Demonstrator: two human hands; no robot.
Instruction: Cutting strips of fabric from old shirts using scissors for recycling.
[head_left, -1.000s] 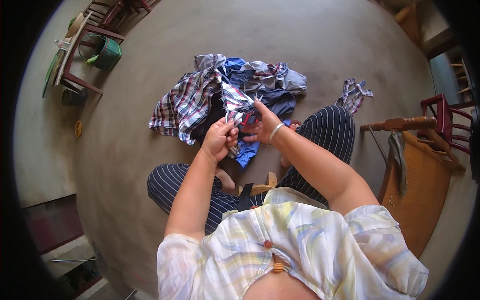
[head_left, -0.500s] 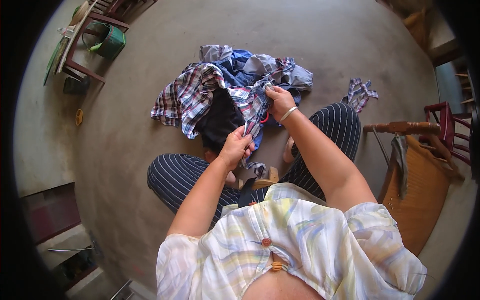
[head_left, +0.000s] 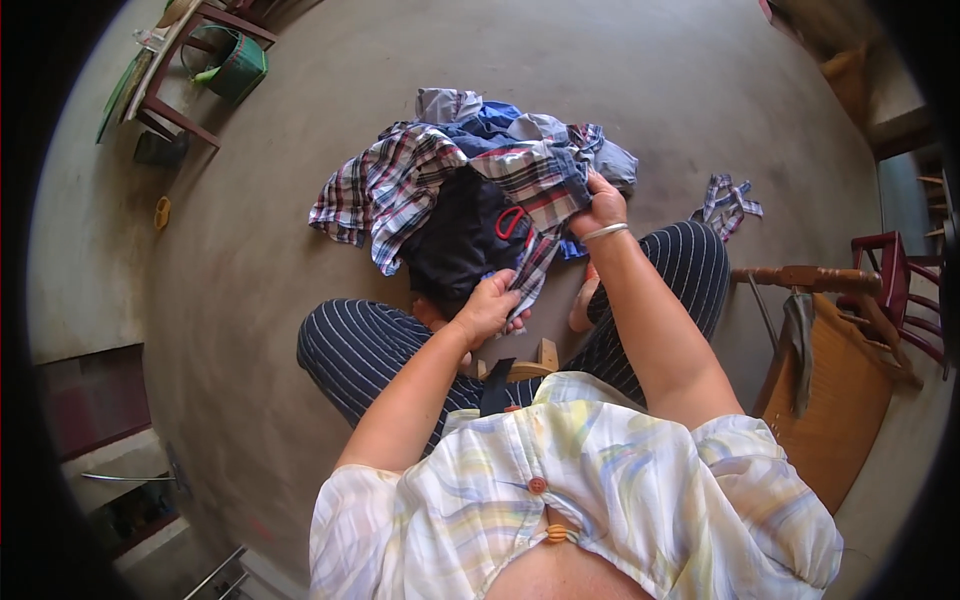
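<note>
A plaid cloth (head_left: 530, 175) in white, red and dark blue stretches between my two hands, part of a heap of clothes on the floor. My left hand (head_left: 488, 306) pinches its lower edge near my feet. My right hand (head_left: 604, 203), with a pale bangle at the wrist, grips the cloth's right side. Black fabric (head_left: 445, 245) lies between my knees, left of the held cloth. On it rests a red loop (head_left: 510, 222) that looks like a scissors handle; any blades are hidden. More plaid cloth (head_left: 365, 195) spreads to the left, with blue and grey garments behind.
Cut-looking plaid strips (head_left: 728, 205) lie on the floor beyond my right knee. A small wooden piece (head_left: 546, 358) is between my legs. At right stand a brown wooden panel (head_left: 835, 390) and a red chair (head_left: 885, 250). A green basket (head_left: 240, 68) is at the far left.
My right hand has moved right and slightly nearer, and the plaid cloth between my hands is spread wider. My left hand shifted slightly nearer. The red loop shows more fully.
</note>
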